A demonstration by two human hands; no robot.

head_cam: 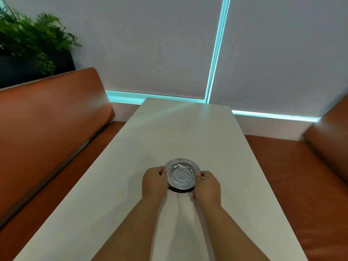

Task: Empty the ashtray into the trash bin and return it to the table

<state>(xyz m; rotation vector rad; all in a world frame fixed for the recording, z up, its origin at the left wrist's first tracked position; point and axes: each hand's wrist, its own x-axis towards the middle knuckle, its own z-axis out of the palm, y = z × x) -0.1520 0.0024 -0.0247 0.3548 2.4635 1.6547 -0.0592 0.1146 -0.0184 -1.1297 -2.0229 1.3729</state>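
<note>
A round metal ashtray with a shiny bowl and a black base sits on the white table, near the middle. Its bowl looks bare inside. My left hand grips its left rim and my right hand grips its right rim. Both forearms reach in from the bottom of the view. No trash bin shows in this view.
Orange benches flank the table, one on the left and one on the right. A green potted plant stands behind the left bench. Grey roller blinds with a bead chain close off the far end.
</note>
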